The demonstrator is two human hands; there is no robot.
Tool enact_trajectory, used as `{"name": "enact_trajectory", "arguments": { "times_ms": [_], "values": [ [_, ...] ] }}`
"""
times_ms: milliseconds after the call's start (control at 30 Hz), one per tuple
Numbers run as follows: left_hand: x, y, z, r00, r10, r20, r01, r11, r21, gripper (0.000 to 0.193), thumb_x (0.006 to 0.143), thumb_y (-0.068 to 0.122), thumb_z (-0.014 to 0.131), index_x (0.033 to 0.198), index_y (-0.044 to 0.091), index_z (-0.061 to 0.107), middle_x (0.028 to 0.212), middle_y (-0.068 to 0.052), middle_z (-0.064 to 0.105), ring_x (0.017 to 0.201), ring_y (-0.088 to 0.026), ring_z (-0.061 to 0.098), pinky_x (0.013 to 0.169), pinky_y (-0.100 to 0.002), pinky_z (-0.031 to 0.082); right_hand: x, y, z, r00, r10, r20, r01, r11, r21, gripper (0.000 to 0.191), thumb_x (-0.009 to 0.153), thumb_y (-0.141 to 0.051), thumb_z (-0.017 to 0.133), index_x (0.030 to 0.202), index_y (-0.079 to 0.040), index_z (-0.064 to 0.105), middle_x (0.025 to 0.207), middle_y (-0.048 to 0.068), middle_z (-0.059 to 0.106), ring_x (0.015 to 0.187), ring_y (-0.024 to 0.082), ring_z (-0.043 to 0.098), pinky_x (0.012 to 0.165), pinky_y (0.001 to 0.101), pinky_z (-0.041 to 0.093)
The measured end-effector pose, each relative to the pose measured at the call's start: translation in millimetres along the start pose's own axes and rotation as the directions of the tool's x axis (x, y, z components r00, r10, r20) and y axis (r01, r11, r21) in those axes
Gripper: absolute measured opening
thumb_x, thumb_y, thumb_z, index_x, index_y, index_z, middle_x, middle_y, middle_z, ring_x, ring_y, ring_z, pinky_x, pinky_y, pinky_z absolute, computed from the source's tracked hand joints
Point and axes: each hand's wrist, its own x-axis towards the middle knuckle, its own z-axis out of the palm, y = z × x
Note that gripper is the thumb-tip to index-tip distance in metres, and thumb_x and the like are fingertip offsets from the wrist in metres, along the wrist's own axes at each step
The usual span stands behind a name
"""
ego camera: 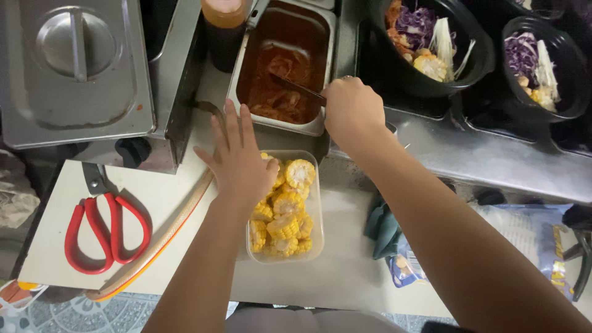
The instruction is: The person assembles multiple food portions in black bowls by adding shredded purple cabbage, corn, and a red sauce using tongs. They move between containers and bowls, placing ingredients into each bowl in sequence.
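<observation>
Red sauce could drip off the spoon (pixel 296 88) my right hand (pixel 351 111) grips, landing on the corn tub (pixel 311 203) under my flat, spread left hand (pixel 237 163).

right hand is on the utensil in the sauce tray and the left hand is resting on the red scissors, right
Not quite. In the head view the left hand rests on the clear tub of corn pieces, not the red scissors, which lie untouched further left on the board. The right hand does grip the utensil in the sauce tray.
</observation>
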Motion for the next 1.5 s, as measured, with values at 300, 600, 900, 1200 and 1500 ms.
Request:
{"name": "enact_trajectory", "arguments": {
  "times_ms": [300,600,900,1200,1500],
  "values": [
    [-3.3,4.8,-3.0,0.998,-0.045,0.048,0.049,0.996,-0.081,0.114,0.084,0.044,0.074,0.163,0.016,-0.004,0.170,-0.008,-0.015,0.156,-0.036,-0.011,0.113,-0.079,0.005,-32.8,15.1,-34.3,0.962,0.272,0.033,-0.257,0.852,0.455,0.033,0.084,-0.010,0.073,0.117,-0.015,0.078,0.086,0.022,0.076,0.066,0.029,0.072,0.067,0.0386,0.057],
    [9.9,17.5,-7.7,0.989,-0.131,0.073,0.138,0.985,-0.104,0.106,0.087,0.056,0.066,0.163,0.013,0.005,0.172,-0.011,-0.010,0.157,-0.035,-0.012,0.116,-0.077,0.005,-65.7,31.0,-48.3,0.912,0.389,0.133,-0.339,0.527,0.779,0.038,0.082,-0.006,0.070,0.119,-0.009,0.077,0.079,0.006,0.076,0.058,0.009,0.069,0.055,0.0260,0.056],
    [-6.3,85.1,-21.5,0.987,-0.157,-0.018,0.151,0.969,-0.195,0.107,0.087,0.058,0.066,0.163,0.014,0.006,0.170,-0.010,-0.015,0.156,-0.037,-0.014,0.113,-0.080,0.002,-88.8,60.9,-63.5,0.936,0.320,0.144,-0.257,0.343,0.904,0.036,0.087,-0.006,0.070,0.122,-0.005,0.075,0.082,0.004,0.073,0.060,0.010,0.069,0.054,0.0238,0.057],
    [-35.2,121.5,-24.7,0.959,-0.213,-0.189,0.139,0.929,-0.343,0.108,0.085,0.051,0.073,0.163,0.011,0.011,0.172,-0.009,-0.009,0.157,-0.037,-0.013,0.111,-0.082,-0.004,-97.8,93.2,-58.8,0.963,0.207,0.172,-0.215,0.206,0.955,0.037,0.086,-0.004,0.070,0.122,-0.007,0.077,0.077,0.002,0.068,0.059,0.008,0.063,0.054,0.0244,0.057],
    [-14.0,215.2,-61.1,0.916,-0.103,-0.387,-0.025,0.950,-0.312,0.103,0.086,0.048,0.072,0.163,0.011,0.015,0.173,-0.009,-0.007,0.158,-0.036,-0.011,0.110,-0.082,-0.006,-78.6,164.8,-75.0,0.980,0.183,0.081,-0.084,0.012,0.996,0.038,0.083,-0.003,0.070,0.121,-0.007,0.076,0.077,0.003,0.070,0.058,0.012,0.067,0.052,0.0265,0.057]
  ]
}}
